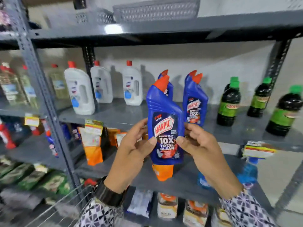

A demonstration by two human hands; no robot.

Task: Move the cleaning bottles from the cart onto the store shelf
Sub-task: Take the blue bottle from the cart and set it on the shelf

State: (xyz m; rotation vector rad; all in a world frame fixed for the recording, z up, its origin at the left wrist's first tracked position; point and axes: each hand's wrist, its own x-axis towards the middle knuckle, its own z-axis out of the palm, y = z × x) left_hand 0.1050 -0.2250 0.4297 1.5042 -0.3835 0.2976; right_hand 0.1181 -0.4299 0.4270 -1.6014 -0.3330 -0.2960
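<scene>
A blue Harpic bottle (164,123) with a slanted red cap is held upright in front of the grey middle shelf (114,115). My left hand (134,149) grips its left side with the thumb on the label. My right hand (198,143) grips its right side the same way. Two more blue Harpic bottles stand on that shelf: one (195,102) to the right and one (168,86) mostly hidden behind the held bottle. The wire cart (54,208) shows at the bottom left, its contents blurred.
White red-capped bottles (78,90) stand at the shelf's left, dark green-capped bottles (229,102) at its right. Orange pouches (94,145) and a blue spray bottle (249,171) sit on the shelf below. A grey upright post (42,89) divides the racks. Perforated baskets (155,9) rest on top.
</scene>
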